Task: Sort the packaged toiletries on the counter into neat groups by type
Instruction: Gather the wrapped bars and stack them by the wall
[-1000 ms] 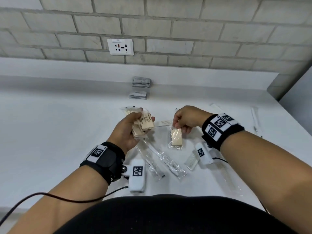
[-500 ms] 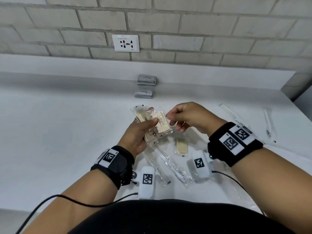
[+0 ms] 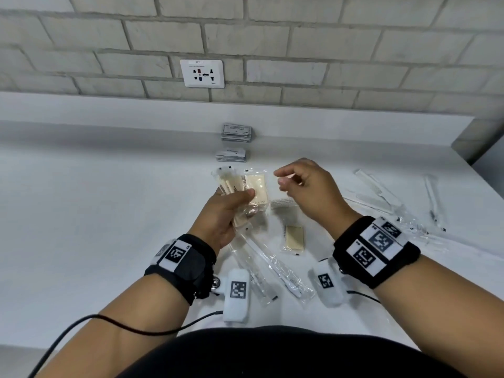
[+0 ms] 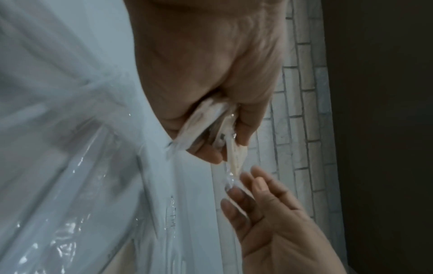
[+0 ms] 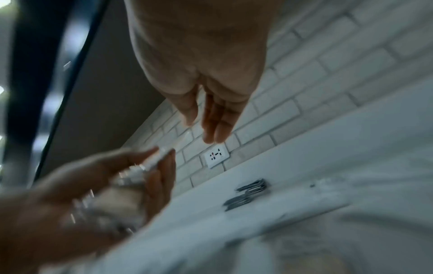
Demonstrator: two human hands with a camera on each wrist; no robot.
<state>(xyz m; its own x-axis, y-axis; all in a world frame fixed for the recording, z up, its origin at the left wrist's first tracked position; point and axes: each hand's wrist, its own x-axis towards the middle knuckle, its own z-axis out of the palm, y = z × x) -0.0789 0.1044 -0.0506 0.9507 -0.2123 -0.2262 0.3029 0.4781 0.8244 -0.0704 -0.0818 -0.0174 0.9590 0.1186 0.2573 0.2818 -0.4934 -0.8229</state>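
Note:
My left hand (image 3: 244, 198) grips a fanned bundle of cream soap packets (image 3: 256, 183) above the white counter (image 3: 109, 214), thumb on top. In the left wrist view the soap packets (image 4: 212, 128) sit pinched between my left thumb and fingers. My right hand (image 3: 289, 181) hovers just right of the bundle, fingers loose, holding nothing; the right wrist view shows the right hand (image 5: 211, 118) empty too. One soap packet (image 3: 294, 237) lies alone on the counter below my right hand. Clear toothbrush packets (image 3: 275, 271) lie between my wrists.
Two stacks of grey sachets (image 3: 236, 132) (image 3: 231, 155) stand at the back by the ledge. Packaged combs (image 3: 377, 190) and a thin clear packet (image 3: 432, 199) lie at the right. A comb (image 3: 283, 202) lies under my hands. A wall socket (image 3: 202, 73) is behind.
My right hand rose from just above the lone soap packet to the bundle in my left hand, then drew back with loose fingers. The left hand lifted the bundle slightly.

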